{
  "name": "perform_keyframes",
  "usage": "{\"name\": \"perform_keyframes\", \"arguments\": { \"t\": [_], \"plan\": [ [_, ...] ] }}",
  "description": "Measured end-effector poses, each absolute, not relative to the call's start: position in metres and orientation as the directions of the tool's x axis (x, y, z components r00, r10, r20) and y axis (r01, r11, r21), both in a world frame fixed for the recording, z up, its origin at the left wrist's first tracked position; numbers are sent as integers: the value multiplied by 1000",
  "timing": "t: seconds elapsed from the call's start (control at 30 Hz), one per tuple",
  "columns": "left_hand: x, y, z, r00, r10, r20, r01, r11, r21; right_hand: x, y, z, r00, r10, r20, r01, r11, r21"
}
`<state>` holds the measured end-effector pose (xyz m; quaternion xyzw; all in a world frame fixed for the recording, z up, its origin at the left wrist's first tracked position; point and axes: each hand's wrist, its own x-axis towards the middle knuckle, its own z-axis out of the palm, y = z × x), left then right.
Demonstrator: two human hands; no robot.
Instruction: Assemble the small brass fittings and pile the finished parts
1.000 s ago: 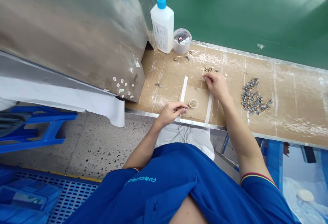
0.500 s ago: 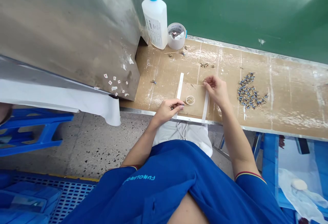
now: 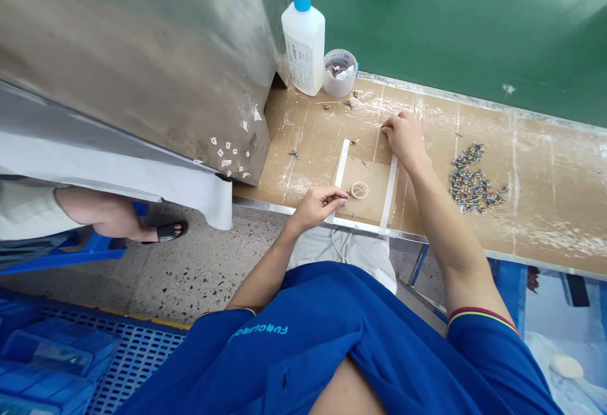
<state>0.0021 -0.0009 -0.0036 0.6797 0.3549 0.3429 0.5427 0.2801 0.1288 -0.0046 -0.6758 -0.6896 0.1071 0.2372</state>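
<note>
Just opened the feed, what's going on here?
A person works at a cardboard-topped bench. The left hand pinches a small metal part near a small clear ring on a taped patch. The right hand has its fingertips on the cardboard. A heap of small blue-and-brass parts lies to the right, with a squeeze bottle and tub behind. Another person's leg shows at left.

The tiny piece pinched in the left hand [image 3: 315,207] and the heaped blue-and-brass parts [image 3: 474,181] were too small to be identified.
</note>
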Motion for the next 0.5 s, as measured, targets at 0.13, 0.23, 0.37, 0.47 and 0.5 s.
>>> {"name": "perform_keyframes", "arguments": {
  "t": [0.13, 0.23, 0.37, 0.47, 0.5],
  "plan": [
    [3, -3, 0, 529, 837, 140, 145, -251, 957, 286, 101, 12, 57, 966, 254, 839, 92, -537],
    [3, -3, 2, 538, 823, 180, 149, -303, 941, 279, 54, 32, 166, 928, 335, 742, 106, -662],
    [4, -3, 0, 551, 798, 243, 138, -374, 917, 244, -21, 41, 351, 910, 221, 467, 35, -884],
    [5, -4, -3, 564, 780, 270, 173, -431, 885, 209, -62, 28, 379, 925, 41, 209, -42, -977],
    [6, -4, -3, 572, 773, 274, 190, -450, 873, 199, -71, 22, 378, 926, -15, 136, -71, -988]
  ]
}}
